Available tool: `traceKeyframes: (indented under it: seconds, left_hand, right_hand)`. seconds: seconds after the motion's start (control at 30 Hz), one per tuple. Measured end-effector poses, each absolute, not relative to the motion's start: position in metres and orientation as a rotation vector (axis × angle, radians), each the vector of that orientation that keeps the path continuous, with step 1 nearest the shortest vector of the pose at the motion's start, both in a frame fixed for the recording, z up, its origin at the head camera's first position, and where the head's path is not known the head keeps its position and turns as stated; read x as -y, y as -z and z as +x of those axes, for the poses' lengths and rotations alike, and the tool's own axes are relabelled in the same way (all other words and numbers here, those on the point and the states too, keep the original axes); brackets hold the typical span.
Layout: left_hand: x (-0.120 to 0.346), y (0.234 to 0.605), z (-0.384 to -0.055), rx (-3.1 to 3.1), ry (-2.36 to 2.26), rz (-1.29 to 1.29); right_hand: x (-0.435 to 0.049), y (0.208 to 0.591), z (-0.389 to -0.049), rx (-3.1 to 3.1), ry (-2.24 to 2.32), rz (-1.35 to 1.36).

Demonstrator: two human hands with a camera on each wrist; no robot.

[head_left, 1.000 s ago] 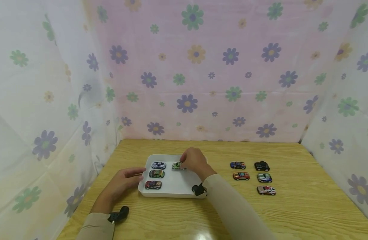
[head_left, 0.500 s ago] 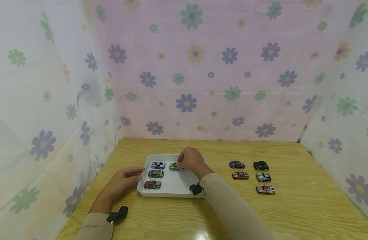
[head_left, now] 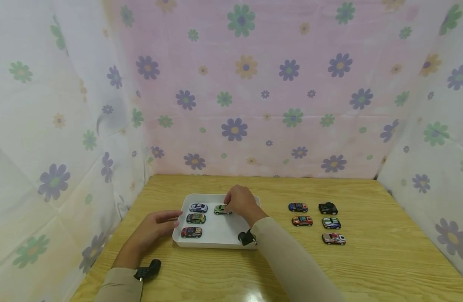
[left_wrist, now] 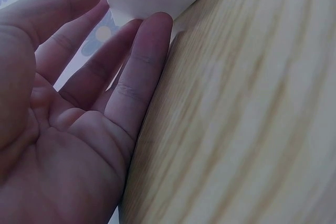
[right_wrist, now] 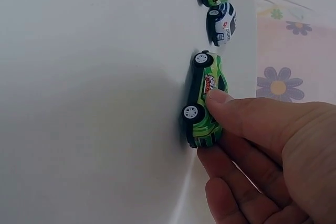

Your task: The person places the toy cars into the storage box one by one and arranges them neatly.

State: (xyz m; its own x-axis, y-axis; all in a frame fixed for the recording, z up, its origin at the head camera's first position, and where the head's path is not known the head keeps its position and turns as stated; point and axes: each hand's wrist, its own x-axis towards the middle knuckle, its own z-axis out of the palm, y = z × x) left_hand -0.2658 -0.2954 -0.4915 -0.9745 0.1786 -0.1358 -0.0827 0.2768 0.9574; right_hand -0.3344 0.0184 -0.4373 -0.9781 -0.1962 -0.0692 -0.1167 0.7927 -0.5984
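Note:
A green toy car (right_wrist: 210,95) stands on the floor of the white tray (head_left: 216,245), toward its back. My right hand (head_left: 241,203) pinches this car between thumb and fingers in the right wrist view; its front end is partly covered by the hand. Three more toy cars line the tray's left side: a white one (head_left: 198,208), a green patterned one (head_left: 196,218) and a dark red one (head_left: 191,232). My left hand (left_wrist: 89,108) rests on its side on the table, with mostly straight fingers touching the tray's left wall.
On the wooden table (head_left: 382,260), right of the tray, stand several toy cars: a blue one (head_left: 298,207), a red-orange one (head_left: 302,221), a black one (head_left: 328,208), a white-green-blue one (head_left: 331,223) and a white-red one (head_left: 334,239). Flowered cloth (head_left: 269,109) surrounds the table.
The green car has shifted very slightly within the tray under my right hand's pinch. The whole head view has moved a little; my left hand stays at the tray.

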Motion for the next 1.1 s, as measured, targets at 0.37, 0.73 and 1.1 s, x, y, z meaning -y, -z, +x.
traceKeyframes:
  seconds: [0.37, 0.73, 1.1]
  left_hand:
    - [0.296, 0.491, -0.266, -2.313, -1.777, 0.121]
    - [0.296, 0.492, -0.266, -2.329, -1.763, 0.092]
    - [0.295, 0.490, -0.265, -2.313, -1.794, 0.097]
  right_hand:
    - [-0.018, 0.436, -0.334, -2.856, 0.930, -0.248]
    - [-0.018, 0.433, -0.333, -2.875, 0.892, -0.267]
    - [-0.032, 0.415, -0.322, -2.891, 0.969, -0.404]
